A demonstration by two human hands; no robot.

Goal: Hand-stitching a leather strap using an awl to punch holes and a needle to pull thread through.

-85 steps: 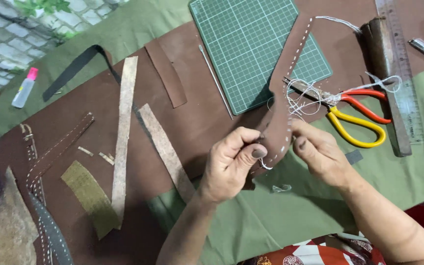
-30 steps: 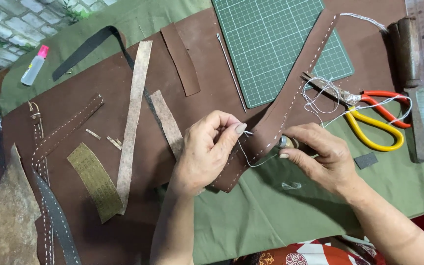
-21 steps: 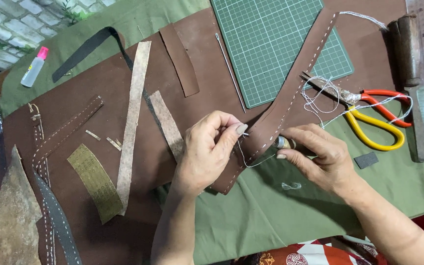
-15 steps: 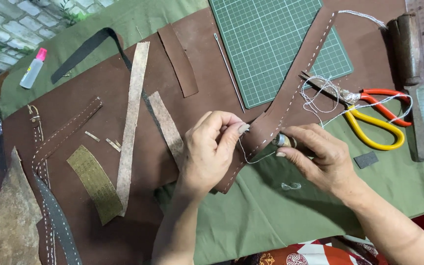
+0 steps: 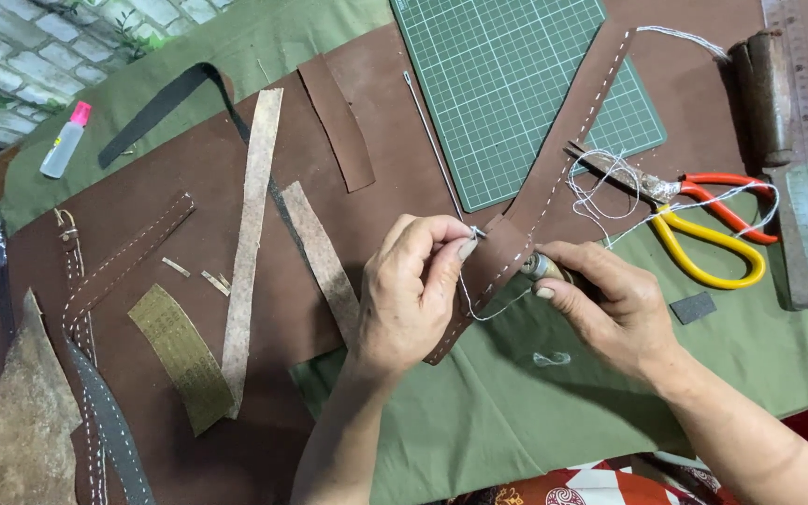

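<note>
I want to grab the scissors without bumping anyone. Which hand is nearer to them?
Right. The right hand is just left of and below the scissors, close to their yellow handle. The left hand is farther left, beyond the brown leather strap.

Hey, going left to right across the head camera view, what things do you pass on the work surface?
Small glue bottle with pink cap → olive textured strip → long pale leather strip → left hand → stitched brown leather strap → right hand → orange and yellow scissors → metal ruler.
</note>
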